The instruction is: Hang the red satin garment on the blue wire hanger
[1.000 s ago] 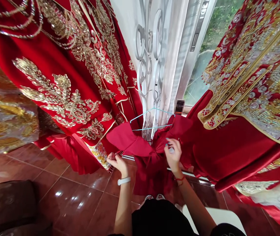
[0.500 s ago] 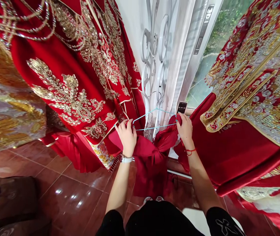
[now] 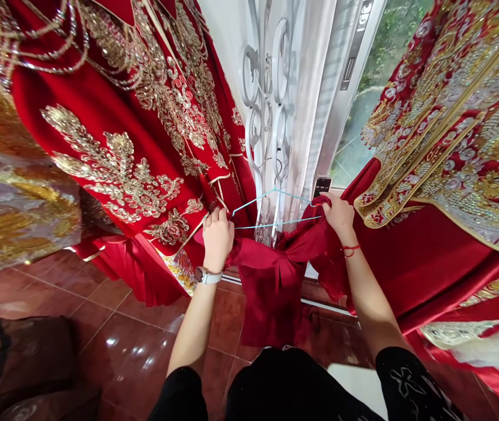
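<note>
A dark red dress (image 3: 271,286) hangs in front of me from a thin light-blue hanger (image 3: 274,189) whose metal hook stands up above it. My left hand (image 3: 218,235) is closed around the dress's upper edge at the hanger's left end. At the opposite end, my right hand (image 3: 339,216) grips gathered dress fabric, thumb inward near the hanger's tip. The fabric between my hands is stretched wide, with a pleated gather in the middle. Whether the fingers also pinch the hanger is hidden.
A red gown with gold sequins (image 3: 131,181) hangs close on the left, and a beaded gold-and-red gown (image 3: 460,152) on the right. Behind the hanger are a white scrolled grille (image 3: 281,64) and a small timer (image 3: 322,185). Dark bags (image 3: 21,356) lie on the tiled floor (image 3: 144,351).
My hands have moved apart, the right one outward to the right and the left slightly left. The dress top is pulled wider along the hanger.
</note>
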Demonstrator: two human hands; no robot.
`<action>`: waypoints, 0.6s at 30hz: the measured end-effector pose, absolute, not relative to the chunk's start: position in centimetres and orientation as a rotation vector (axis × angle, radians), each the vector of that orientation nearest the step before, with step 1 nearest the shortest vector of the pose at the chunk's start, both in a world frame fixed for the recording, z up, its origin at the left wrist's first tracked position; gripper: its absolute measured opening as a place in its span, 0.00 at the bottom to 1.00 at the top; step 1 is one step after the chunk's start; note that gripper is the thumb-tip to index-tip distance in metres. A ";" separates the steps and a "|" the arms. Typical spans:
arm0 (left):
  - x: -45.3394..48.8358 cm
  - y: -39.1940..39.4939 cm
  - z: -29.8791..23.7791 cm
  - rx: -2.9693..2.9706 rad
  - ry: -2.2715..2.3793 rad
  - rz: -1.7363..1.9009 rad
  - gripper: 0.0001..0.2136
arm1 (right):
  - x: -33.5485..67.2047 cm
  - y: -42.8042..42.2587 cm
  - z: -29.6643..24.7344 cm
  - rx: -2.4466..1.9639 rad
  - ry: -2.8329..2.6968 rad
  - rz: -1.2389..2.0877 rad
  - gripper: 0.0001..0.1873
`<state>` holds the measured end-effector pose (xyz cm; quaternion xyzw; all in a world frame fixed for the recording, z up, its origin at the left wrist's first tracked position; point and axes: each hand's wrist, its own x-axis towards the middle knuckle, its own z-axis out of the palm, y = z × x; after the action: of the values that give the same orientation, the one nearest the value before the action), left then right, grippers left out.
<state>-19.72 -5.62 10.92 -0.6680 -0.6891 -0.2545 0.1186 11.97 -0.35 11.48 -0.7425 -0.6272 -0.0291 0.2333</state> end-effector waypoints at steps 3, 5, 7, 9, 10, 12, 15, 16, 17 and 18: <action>-20.3 -6.2 11.9 -1.989 -2.038 -0.590 0.19 | 12.7 -0.1 11.6 -2.029 -1.774 -0.052 0.25; -20.5 -6.6 12.5 -1.988 -2.077 -0.514 0.19 | 13.0 0.1 11.7 -2.031 -1.808 -0.033 0.25; -20.6 -6.7 13.2 -1.987 -2.125 -0.454 0.19 | 13.4 0.4 11.9 -2.029 -1.844 -0.007 0.26; -20.9 -6.5 13.8 -1.989 -2.166 -0.419 0.19 | 13.9 0.7 12.0 -1.995 -1.893 0.028 0.27; -21.1 -6.3 14.0 -1.991 -2.180 -0.426 0.19 | 14.2 0.9 12.0 -1.971 -1.909 0.045 0.27; -22.0 -5.8 14.1 -2.024 -2.180 -0.533 0.19 | 14.9 1.5 11.8 -1.921 -1.905 0.075 0.27; -23.8 -5.0 13.4 -2.059 -2.154 -0.896 0.17 | 16.1 2.5 10.6 -1.809 -1.845 0.157 0.27; -24.4 -4.8 12.9 -2.032 -2.154 -1.028 0.17 | 16.5 2.8 10.0 -1.750 -1.818 0.197 0.27; -24.8 -4.7 12.3 -1.982 -2.163 -1.150 0.16 | 16.9 3.1 9.4 -1.686 -1.781 0.237 0.27; -25.2 -4.6 11.6 -1.914 -2.176 -1.265 0.15 | 17.2 3.3 8.7 -1.626 -1.732 0.272 0.27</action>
<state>-25.17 -4.57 11.62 -0.6053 -0.6881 -0.4001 -0.0102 17.18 3.26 8.73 -0.6326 -0.6741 0.1059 0.3665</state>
